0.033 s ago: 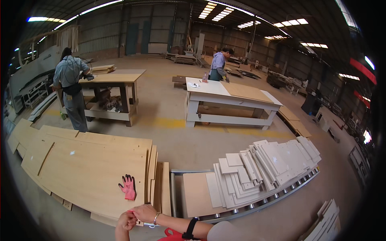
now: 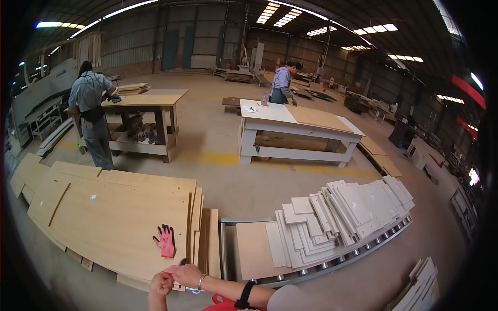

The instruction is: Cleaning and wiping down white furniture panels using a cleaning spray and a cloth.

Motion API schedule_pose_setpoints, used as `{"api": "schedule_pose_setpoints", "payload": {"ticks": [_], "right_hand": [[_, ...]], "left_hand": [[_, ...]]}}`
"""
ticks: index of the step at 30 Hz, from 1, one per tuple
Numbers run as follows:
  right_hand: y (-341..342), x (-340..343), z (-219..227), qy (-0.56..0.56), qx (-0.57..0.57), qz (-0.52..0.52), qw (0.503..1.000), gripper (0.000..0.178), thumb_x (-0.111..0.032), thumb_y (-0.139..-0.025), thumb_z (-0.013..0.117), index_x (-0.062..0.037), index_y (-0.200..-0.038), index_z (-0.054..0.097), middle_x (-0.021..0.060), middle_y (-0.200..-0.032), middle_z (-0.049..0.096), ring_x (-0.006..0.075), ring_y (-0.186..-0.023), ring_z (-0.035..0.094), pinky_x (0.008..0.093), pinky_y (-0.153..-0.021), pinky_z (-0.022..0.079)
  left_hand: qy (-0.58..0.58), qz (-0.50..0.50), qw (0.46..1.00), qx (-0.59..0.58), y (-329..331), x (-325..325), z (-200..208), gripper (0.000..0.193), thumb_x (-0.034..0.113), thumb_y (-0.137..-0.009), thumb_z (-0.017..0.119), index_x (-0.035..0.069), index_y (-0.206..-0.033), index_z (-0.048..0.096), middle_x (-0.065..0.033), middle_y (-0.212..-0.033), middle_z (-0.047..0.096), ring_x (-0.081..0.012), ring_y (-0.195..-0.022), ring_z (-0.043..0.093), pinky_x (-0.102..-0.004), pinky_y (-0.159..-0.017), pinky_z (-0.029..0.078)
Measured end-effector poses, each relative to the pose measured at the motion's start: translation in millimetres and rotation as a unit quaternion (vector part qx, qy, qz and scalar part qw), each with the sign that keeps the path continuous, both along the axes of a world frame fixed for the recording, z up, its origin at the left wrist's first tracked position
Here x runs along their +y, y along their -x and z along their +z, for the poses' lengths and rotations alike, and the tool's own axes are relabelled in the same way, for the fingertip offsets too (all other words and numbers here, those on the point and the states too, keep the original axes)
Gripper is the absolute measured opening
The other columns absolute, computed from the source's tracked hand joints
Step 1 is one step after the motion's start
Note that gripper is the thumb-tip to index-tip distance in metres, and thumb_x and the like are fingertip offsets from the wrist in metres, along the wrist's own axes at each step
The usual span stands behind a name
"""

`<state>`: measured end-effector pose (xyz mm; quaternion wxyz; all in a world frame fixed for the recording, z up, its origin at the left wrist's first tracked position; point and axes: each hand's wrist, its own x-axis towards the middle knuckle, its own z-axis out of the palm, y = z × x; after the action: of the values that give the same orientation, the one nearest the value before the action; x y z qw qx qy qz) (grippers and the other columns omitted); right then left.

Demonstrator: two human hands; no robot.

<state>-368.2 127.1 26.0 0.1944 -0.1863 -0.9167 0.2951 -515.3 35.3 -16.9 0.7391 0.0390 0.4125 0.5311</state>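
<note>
At the lower edge, my left hand [image 2: 162,283] and my right hand [image 2: 185,274] meet in front of the wood-coloured panels [image 2: 119,212]. Both are closed on a pink work glove [image 2: 169,271]. Only a bit of pink shows between the fingers, with a black tip sticking up above my right hand. A bracelet circles my right wrist, and a black strap crosses that forearm. On the top panel, just beyond my hands, lies another pink glove [image 2: 166,241] with black fingertips, its fingers pointing away from me.
Right of the panels, a roller conveyor [image 2: 311,270] carries overlapping white boards [image 2: 332,217] and a brown board [image 2: 257,249]. More white boards [image 2: 417,287] stand at the lower right. Two people work at benches beyond, one at a wooden bench [image 2: 171,111], one at a white table [image 2: 270,124].
A black tip of the held glove now shows above my right hand. My hands have barely shifted, and the glove on the panel lies where it was.
</note>
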Motion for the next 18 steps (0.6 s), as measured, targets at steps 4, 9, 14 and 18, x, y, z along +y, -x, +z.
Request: {"api": "schedule_pose_setpoints", "payload": {"ticks": [4,9,14,18], "right_hand": [[2.6,-14.2,1.9,-0.02,-0.059,0.081,0.995,0.023,-0.02,-0.079,0.046,-0.0023,-0.07,0.058,0.0189,-0.065,0.059,0.0348,-0.063,0.059,0.0454,-0.057,0.045],[7.1,-28.2,-5.3,-0.038,0.0,0.098,0.994,0.023,-0.022,-0.08,0.046,-0.0049,-0.067,0.053,0.0151,-0.061,0.056,0.0344,-0.06,0.056,0.0456,-0.054,0.041],[5.2,-36.7,9.5,-0.016,0.029,0.11,0.993,0.024,-0.022,-0.081,0.047,-0.004,-0.067,0.052,0.0145,-0.062,0.056,0.0341,-0.061,0.056,0.0451,-0.055,0.041],[7.0,-28.1,15.5,0.021,0.042,0.079,0.996,0.024,-0.022,-0.082,0.049,-0.0034,-0.067,0.051,0.0141,-0.063,0.055,0.0344,-0.063,0.056,0.0447,-0.056,0.042]], "left_hand": [[0.051,0.343,0.933,-0.099,-4.3,9.1,-28.9,0.02,0.005,-0.083,0.034,0.008,-0.069,0.047,-0.0006,-0.05,0.038,-0.0072,-0.039,0.038,-0.0199,-0.033,0.03],[-0.002,0.338,0.931,0.14,-4.7,29.4,-55.5,0.028,0.023,-0.088,0.042,-0.001,-0.09,0.058,-0.0101,-0.079,0.058,-0.0211,-0.068,0.055,-0.0338,-0.06,0.048],[-0.084,0.254,0.96,0.084,28.2,23.9,-99.9,0.047,0.03,-0.085,0.036,-0.007,-0.109,0.052,-0.0202,-0.098,0.058,-0.032,-0.089,0.056,-0.0415,-0.08,0.048],[-0.159,0.139,0.962,0.17,10.8,37.5,-47.9,0.04,0.029,-0.087,0.039,0.002,-0.111,0.056,-0.0121,-0.095,0.063,-0.0238,-0.081,0.06,-0.0292,-0.072,0.047]]}}
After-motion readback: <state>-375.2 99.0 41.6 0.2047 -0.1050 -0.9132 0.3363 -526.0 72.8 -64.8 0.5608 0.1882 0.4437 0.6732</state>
